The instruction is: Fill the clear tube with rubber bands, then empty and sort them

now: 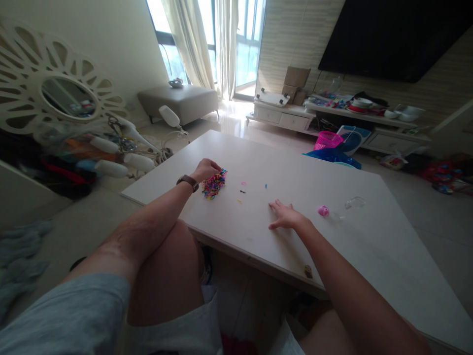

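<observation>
Pile [213,188] of colourful bits is on the desk [332,172], right by the left hand [204,170], stretching roughly away. Those fingers bunch at its far end, can't tell if they're pinching anything. Right hand [284,216]'s spread, well off to the right.

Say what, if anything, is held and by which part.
The left hand is at the colourful pile; any hold there cannot be told. The right hand holds nothing.
</observation>
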Tool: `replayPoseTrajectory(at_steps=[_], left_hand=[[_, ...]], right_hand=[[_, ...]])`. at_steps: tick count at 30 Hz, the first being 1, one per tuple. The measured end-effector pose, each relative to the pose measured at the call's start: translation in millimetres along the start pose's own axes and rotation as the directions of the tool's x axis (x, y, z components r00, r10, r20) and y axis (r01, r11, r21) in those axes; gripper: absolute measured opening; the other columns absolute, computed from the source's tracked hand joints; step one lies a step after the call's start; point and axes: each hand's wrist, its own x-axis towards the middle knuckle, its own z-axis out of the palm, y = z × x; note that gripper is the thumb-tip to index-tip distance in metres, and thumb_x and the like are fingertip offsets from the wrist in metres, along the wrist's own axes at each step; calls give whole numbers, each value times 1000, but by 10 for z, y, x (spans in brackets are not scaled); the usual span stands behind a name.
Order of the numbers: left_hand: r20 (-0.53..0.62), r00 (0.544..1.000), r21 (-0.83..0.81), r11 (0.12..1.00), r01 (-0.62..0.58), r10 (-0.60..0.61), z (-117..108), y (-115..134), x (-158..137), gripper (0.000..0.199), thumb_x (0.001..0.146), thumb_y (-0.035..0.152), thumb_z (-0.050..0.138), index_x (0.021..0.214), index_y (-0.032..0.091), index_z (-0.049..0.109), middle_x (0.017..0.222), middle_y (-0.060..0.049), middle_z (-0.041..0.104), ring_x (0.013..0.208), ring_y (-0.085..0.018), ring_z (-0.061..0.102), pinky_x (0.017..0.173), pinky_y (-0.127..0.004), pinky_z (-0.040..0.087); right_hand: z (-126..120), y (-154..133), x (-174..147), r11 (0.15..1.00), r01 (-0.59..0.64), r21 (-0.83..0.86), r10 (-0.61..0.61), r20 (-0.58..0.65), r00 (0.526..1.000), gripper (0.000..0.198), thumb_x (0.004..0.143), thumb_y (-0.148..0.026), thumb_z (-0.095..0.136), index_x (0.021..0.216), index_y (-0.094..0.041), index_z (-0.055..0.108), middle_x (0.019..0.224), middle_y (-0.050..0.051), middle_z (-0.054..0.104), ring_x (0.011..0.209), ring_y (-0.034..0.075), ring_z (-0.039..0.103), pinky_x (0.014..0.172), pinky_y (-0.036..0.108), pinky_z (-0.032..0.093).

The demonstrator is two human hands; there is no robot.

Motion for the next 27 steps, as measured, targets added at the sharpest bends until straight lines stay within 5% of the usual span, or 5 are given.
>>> replayPoseTrajectory(at_steps=[8,13,18,27], left_hand=[[204,958,-84,979,-186,200,166,-8,-13,25,59,32,84,75,15,77,73,-5,74,68,-17,65,63,-26,47],[411,855,-111,948,-298,317,424,185,-176,26,61,35,86,72,15,74,70,-5,73,67,-16,65,63,-24,47],[544,708,-163,885,-437,450,763,394,-351,25,67,34,83,74,13,71,69,-5,73,68,-16,67,62,-23,46],[564,655,-218,856,-469,502,949,504,-463,25,67,31,85,73,13,69,64,-1,68,60,-12,61,56,-20,40]], right_hand=[[-66,-74,-87,1000,0,14,0,-56,998,109,62,-49,90,155,-23,38,165,20,25,151,42,27,121,59,22],[-112,-313,-207,975,222,-21,-218,-293,931,72,67,-28,89,133,-25,61,146,10,55,137,30,49,114,46,41],[-44,-537,-256,910,394,-128,-409,-422,809,68,77,-20,81,140,-28,55,159,8,40,144,29,38,116,51,39],[-20,-577,-265,876,447,-183,-481,-409,775,64,87,-20,68,148,-24,47,152,9,49,137,26,44,117,47,39]])
